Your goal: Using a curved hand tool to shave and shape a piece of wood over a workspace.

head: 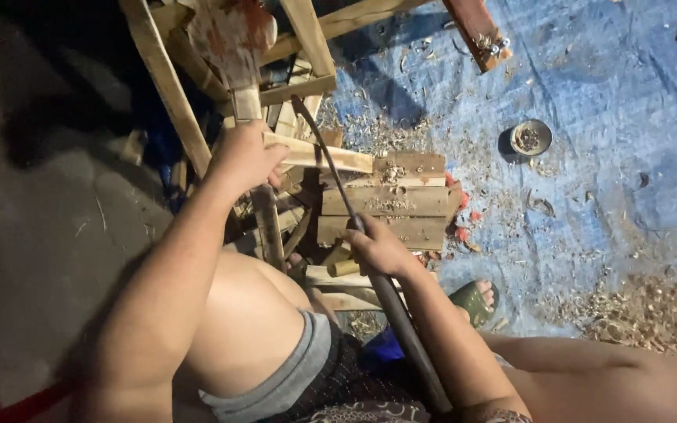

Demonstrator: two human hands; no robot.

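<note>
My left hand (246, 157) grips a light wooden slat (331, 158) that lies across a rough wooden frame (168, 86). My right hand (378, 249) is closed around a long dark curved blade with a dark handle (401, 321); its thin tip (307, 117) reaches up beside the slat. Below the slat sits a low stack of short planks (389, 202) dusted with shavings. My bare knees frame the bottom of the view.
A blue tarp (589, 180) covers the ground at right, strewn with wood shavings (652, 309). A small round tin (530, 138) sits on it. A reddish plank end with screws (481, 31) juts in at top. My sandalled foot (476, 299) rests below the planks.
</note>
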